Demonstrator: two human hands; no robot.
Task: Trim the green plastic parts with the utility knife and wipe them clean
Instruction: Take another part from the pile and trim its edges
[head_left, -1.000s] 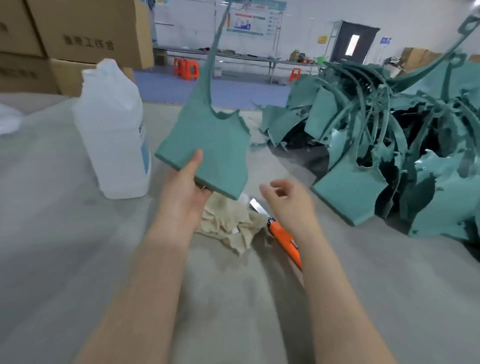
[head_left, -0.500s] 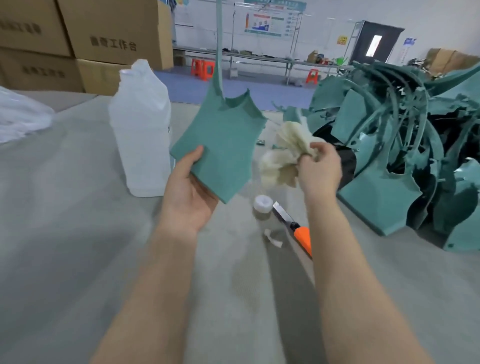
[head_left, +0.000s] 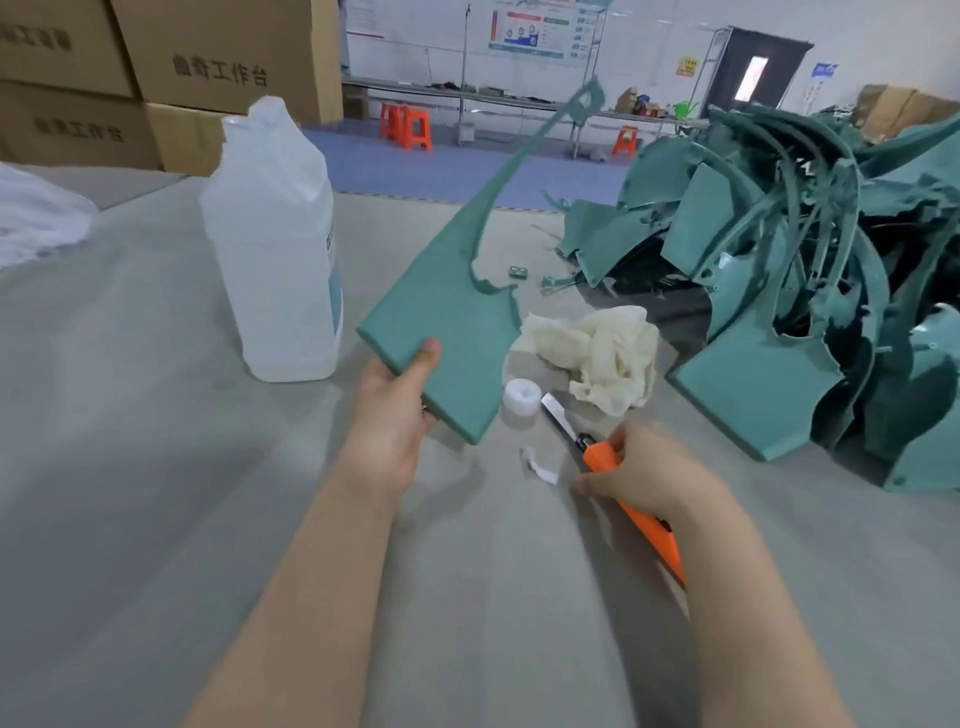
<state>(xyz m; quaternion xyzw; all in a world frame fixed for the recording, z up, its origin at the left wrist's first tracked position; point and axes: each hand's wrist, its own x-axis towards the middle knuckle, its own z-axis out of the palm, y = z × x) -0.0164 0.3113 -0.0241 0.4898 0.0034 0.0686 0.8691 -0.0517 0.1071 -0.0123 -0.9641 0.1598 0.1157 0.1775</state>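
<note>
**Item 1, green plastic part** (head_left: 447, 332): a flat panel with a thin stem running up toward 1 o'clock. It is held tilted above the bench (head_left: 156, 467). The left hand (head_left: 395, 410) grips its lower corner with the thumb on the face, probably to expose the ragged upper edge for cutting.

**Item 2, utility knife** (head_left: 597, 457): orange handle, blade extended toward 11 o'clock, at 5 o'clock of the part. The right hand (head_left: 644, 473), somewhat blurred, is curled round the handle, judged a pick-up for trimming.

**Item 3, cloth** (head_left: 597, 358): crumpled on the bench at 3 o'clock of the part, within reach for wiping.

**Item 4, bottle** (head_left: 275, 249): translucent, standing at 9 o'clock. A white cap (head_left: 519, 397) lies by the blade tip.

**Item 5, pile of green parts** (head_left: 769, 291): heaped at 2 o'clock, presumably awaiting work.
</note>
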